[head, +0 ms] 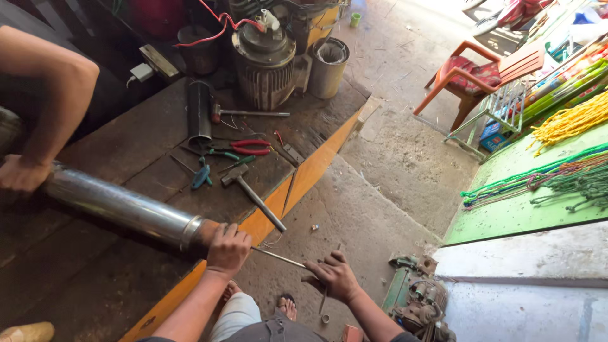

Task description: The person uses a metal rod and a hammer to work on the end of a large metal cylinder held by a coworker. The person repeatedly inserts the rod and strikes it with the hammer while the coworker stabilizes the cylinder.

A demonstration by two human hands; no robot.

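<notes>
A long shiny steel tube [120,206] lies slanted across the dark wooden workbench [126,139]. My left hand [228,249] is closed around its near end at the bench edge. A thin metal rod [278,257] sticks out of that end toward the right. My right hand [334,276] grips the rod's outer end, above the concrete floor. Another person's hand [22,172] rests on the tube's far end at the left, with the forearm reaching down from the top left.
On the bench lie a hammer [253,193], red pliers [251,147], green-handled tools [204,174], a short dark pipe [199,111] and an electric motor [265,60]. A green motor [415,297] sits on the floor. An orange chair [487,69] and ropes [557,174] stand right.
</notes>
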